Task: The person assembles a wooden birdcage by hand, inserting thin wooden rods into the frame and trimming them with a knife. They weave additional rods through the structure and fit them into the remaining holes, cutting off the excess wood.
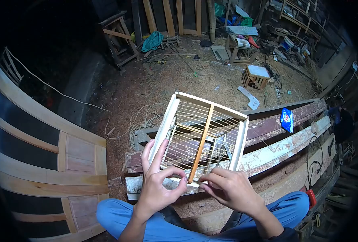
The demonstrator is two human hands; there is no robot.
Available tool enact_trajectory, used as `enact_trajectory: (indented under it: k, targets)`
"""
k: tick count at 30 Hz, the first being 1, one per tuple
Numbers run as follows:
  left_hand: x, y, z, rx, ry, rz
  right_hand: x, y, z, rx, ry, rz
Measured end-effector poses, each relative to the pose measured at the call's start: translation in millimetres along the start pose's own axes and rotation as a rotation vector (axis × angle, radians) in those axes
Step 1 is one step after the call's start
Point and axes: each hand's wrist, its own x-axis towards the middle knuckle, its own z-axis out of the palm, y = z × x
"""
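A small wooden cage [207, 105] with thin parallel bars and a darker orange-brown slat across its middle sits in front of me on the planks, tilted. My left hand [159, 185] is at its near left corner, thumb and index fingertip pinched together by the near rail, the other fingers raised along the left side rail. My right hand [231, 187] is closed in a pinch at the near rail, just right of the slat's lower end. Whatever is between the fingertips of either hand is too small or hidden to make out.
Long weathered planks [276, 151] lie beneath the cage, with a blue packet [286, 120] on them. Panelled wooden doors [80, 155] lean at left. Coiled cord [146, 119], a slatted stool [256, 76] and a red tool [310, 198] are around me.
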Motion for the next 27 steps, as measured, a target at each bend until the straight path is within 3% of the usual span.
enact_trajectory:
  k: [3,11,22,27]
  targets:
    - [0.8,-1.5,0.0,-0.001,0.005,0.001,-1.8,1.3,6.6,-0.055,0.093,-0.111]
    - [2.7,-1.1,-1.4,0.019,-0.002,0.009,-2.3,5.1,9.4,-0.101,0.121,-0.119]
    - [-0.5,0.1,-1.9,0.009,0.000,0.037,-1.0,-24.6,-7.1,-0.561,-0.064,-0.033]
    - [1.7,-0.1,-0.5,-0.003,0.000,0.031,2.6,-10.8,-7.4,-0.411,-0.049,-0.095]
